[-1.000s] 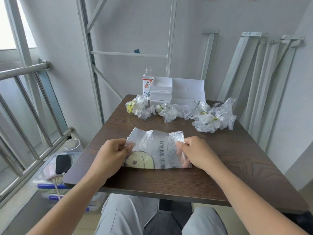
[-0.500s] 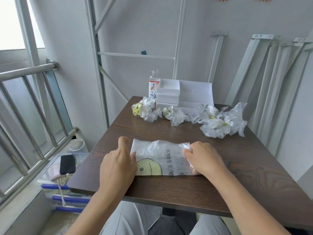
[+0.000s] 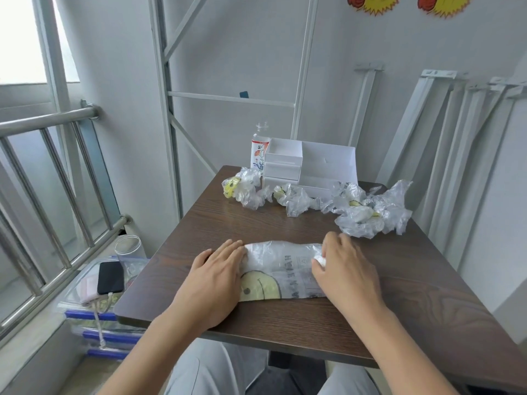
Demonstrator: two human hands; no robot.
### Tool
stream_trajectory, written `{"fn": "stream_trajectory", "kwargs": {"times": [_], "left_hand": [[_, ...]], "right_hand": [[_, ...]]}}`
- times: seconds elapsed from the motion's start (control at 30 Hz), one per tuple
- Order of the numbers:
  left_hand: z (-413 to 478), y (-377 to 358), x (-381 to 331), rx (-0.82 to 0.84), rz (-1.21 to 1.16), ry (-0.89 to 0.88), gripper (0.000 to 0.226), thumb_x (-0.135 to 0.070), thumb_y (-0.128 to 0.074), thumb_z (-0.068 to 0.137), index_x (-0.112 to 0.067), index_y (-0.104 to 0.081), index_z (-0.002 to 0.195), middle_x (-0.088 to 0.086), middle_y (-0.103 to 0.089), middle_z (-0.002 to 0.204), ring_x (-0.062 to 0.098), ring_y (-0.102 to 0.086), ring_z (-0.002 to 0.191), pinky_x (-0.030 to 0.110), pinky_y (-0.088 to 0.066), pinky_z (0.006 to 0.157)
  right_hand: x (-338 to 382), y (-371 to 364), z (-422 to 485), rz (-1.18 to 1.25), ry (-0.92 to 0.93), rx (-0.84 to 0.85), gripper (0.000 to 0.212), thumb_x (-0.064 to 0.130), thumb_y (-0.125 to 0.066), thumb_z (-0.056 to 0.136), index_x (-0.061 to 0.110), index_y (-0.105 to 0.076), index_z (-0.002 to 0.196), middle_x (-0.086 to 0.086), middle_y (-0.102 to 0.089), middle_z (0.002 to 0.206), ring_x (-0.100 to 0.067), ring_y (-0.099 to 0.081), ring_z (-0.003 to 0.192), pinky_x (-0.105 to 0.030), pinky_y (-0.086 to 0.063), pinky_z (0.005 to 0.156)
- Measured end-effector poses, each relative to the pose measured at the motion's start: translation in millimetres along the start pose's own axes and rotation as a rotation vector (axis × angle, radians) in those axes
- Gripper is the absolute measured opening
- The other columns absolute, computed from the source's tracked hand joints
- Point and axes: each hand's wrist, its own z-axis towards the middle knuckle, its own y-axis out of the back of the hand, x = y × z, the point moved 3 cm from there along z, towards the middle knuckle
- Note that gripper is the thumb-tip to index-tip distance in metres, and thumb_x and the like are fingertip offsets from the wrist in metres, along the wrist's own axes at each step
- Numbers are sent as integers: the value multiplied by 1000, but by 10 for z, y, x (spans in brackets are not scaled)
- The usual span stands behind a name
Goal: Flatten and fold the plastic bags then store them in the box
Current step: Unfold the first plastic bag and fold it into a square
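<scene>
A clear plastic bag (image 3: 281, 267) with a yellow smiley print lies folded flat on the dark wooden table (image 3: 427, 295), near its front edge. My left hand (image 3: 215, 280) rests palm down on the bag's left end, fingers together. My right hand (image 3: 343, 272) presses flat on its right end, covering that part. Several crumpled clear bags (image 3: 368, 213) lie in a row across the far side of the table. Behind them stands the white box (image 3: 310, 166) with drawers on its left and an open compartment.
A clear bottle (image 3: 259, 151) with a flowered label stands left of the box. Below the table's left edge sit a clear jar (image 3: 131, 249), a black phone (image 3: 110, 277) and stacked plastic bins. A metal railing runs along the left; white metal frames lean against the right wall.
The raised upper part of the bag has been folded down and now lies flat. Both hands went from pinching its edges to pressing palm down on its two ends.
</scene>
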Motion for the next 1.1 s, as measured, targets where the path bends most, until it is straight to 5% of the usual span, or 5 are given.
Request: {"fn": "stream_trajectory", "kwargs": {"times": [0.13,0.27,0.5,0.87,1.1], "left_hand": [[0,-28,-72,140,88,-4,89,-61,14,87,-29,-5,168,-13,4,174,3,9,159,38,2,131],[16,-57,-84,170,138,4,94,-65,21,83,-29,1,168,-12,10,174,4,14,158,38,4,131],[-59,-31,-100,180,194,50,103,-62,26,76,-23,0,168,-4,9,175,13,11,161,40,4,131],[-129,-16,-88,246,209,42,130,-77,47,58,-19,6,167,6,11,175,21,14,161,43,5,131],[-198,102,-211,218,43,75,101,-85,-15,90,-8,-31,154,13,-5,174,30,6,162,43,-6,132]], "right_hand": [[367,-57,-54,46,255,-20,26,22,-53,105,16,-55,130,0,-50,135,-19,-49,123,-34,-51,98],[805,-285,-62,187,387,185,49,19,-40,110,9,-39,158,-5,-30,169,-19,-14,161,-35,-20,128],[581,-461,-47,73,324,420,66,51,-15,111,22,2,169,7,9,175,-9,11,161,-39,5,132],[-109,-376,62,30,249,493,80,70,-11,104,26,11,167,11,19,172,-2,19,157,-33,7,131],[-226,-190,42,104,355,378,69,57,-23,110,25,-6,168,12,9,174,2,22,156,-38,-4,133]]}}
